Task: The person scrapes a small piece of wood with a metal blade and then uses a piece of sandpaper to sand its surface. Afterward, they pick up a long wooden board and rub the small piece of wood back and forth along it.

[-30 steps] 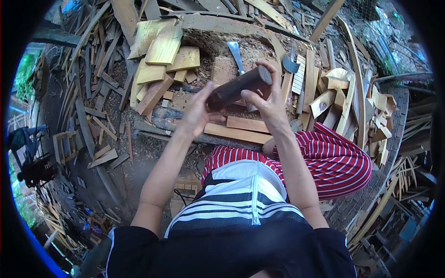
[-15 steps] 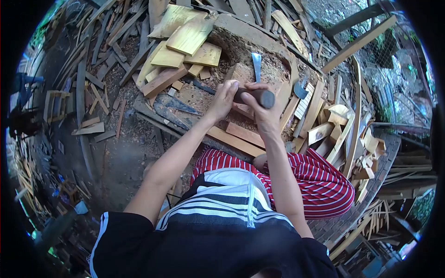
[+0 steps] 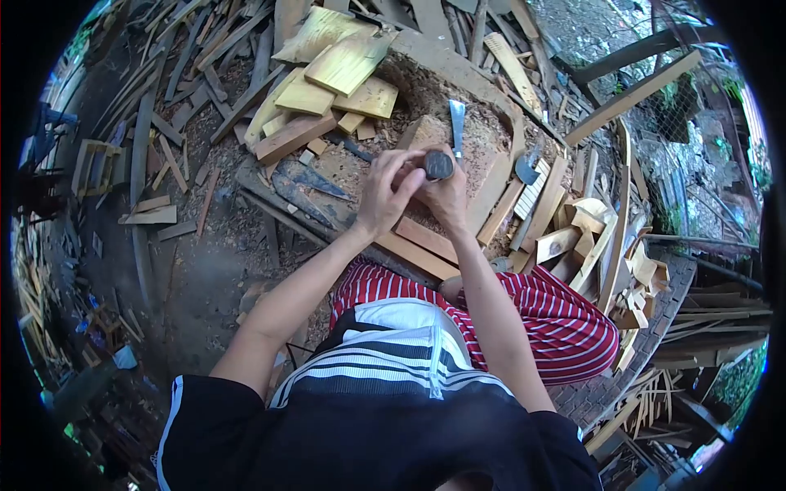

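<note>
A dark round piece of wood (image 3: 438, 165) stands nearly upright, its cut end facing the camera. My left hand (image 3: 385, 192) wraps around it from the left. My right hand (image 3: 446, 200) grips it from the right and below. Both hands hold it over a sawdust-covered chopping block (image 3: 426, 98). A metal chisel blade (image 3: 457, 123) lies on the block just beyond the hands. A hatchet head (image 3: 528, 168) rests to the right among planks.
Light wooden boards (image 3: 344, 74) are stacked at the block's left edge. Flat planks (image 3: 426, 245) lie under my hands. Offcuts (image 3: 589, 229) pile up on the right, scrap slats (image 3: 164, 123) on the left. My red striped knee (image 3: 557, 319) is below.
The dark wood piece has been turned from lying slanted to standing on end. Both hands closed in around it. The view has shifted slightly.
</note>
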A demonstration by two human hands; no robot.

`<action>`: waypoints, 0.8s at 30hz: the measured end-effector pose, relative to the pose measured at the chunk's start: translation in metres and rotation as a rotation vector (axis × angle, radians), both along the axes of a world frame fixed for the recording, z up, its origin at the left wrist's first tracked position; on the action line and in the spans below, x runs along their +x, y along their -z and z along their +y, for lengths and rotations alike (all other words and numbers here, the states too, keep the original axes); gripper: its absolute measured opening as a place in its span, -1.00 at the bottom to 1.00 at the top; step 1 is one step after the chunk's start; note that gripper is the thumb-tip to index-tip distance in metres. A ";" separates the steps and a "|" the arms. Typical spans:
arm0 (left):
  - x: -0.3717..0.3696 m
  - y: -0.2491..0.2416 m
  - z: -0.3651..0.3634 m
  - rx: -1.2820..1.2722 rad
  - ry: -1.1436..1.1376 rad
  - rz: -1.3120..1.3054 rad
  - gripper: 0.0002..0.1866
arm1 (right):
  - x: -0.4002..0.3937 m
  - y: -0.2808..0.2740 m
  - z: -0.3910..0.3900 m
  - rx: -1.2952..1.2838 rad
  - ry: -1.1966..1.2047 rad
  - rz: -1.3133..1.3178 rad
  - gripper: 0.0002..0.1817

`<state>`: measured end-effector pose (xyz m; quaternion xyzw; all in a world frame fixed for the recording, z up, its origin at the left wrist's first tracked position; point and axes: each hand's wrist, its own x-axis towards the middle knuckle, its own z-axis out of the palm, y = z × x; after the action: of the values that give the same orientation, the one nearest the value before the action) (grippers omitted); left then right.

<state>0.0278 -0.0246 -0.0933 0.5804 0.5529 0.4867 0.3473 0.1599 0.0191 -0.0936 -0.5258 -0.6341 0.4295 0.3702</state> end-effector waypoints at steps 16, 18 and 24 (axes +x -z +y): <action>0.015 0.046 -0.023 -0.961 0.063 -1.549 -0.66 | 0.017 -0.006 -0.049 0.386 -0.171 -0.297 -0.52; 0.018 0.048 -0.025 -0.981 0.013 -1.502 -0.67 | 0.021 -0.007 -0.060 0.368 -0.151 -0.286 -0.48; 0.017 0.031 -0.028 -0.902 0.098 -1.581 -0.61 | 0.025 -0.023 -0.069 0.335 -0.029 -0.209 -0.48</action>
<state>0.0451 -0.0531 -0.1246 -0.0901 0.2663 0.4650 0.8395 0.1845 -0.0498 -0.0705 -0.4894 -0.7391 0.2662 0.3786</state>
